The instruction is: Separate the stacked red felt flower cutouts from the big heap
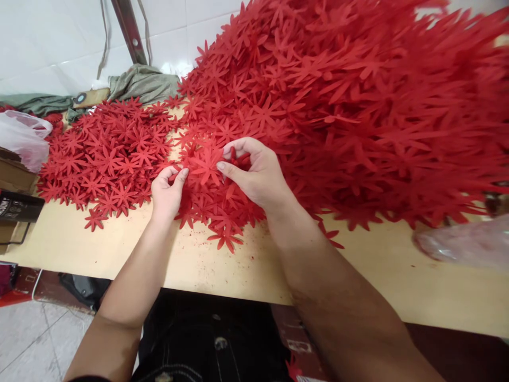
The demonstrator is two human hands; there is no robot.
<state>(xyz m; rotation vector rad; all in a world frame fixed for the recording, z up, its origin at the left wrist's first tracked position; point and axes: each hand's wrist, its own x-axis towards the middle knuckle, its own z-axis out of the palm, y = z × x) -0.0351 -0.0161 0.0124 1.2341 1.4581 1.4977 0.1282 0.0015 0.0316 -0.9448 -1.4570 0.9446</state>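
Far left edge: a translucent plastic bag (24,137) lying above stacked cardboard boxes (16,178) and a dark printed carton (19,206). Behind these, against the white tiled wall (59,37): crumpled green cloth (139,82) and a dark slanting metal bar (129,31). Left portion of the pale wooden table (199,265): a flat, spread layer of red flower-shaped cut-outs (103,159), many-petalled, overlapping, with one stray piece (94,218) lying apart at its near edge. Left hand (167,188): palm down, fingers curled in, thumb and forefinger pinched on the left petals of a single red flower cut-out (205,165). That cut-out: held just above the low scatter of pieces at table centre, between the two hands, face up. Right hand (254,172): fingers bent and closed over the cut-out's right side, thumb tip pressed on its edge; whether it grips one layer or several stuck together cannot be made out. Below the hands: loose red pieces and small red crumbs on bare table. Right half: a large heaped mound of the same red cut-outs (358,106), rising well above the flat layer and filling the upper right. Far right near edge: a blurred clear plastic wrapper (465,244) on the table. Bottom: dark trousers (207,339) of the person, tiled floor (35,334) at lower left.
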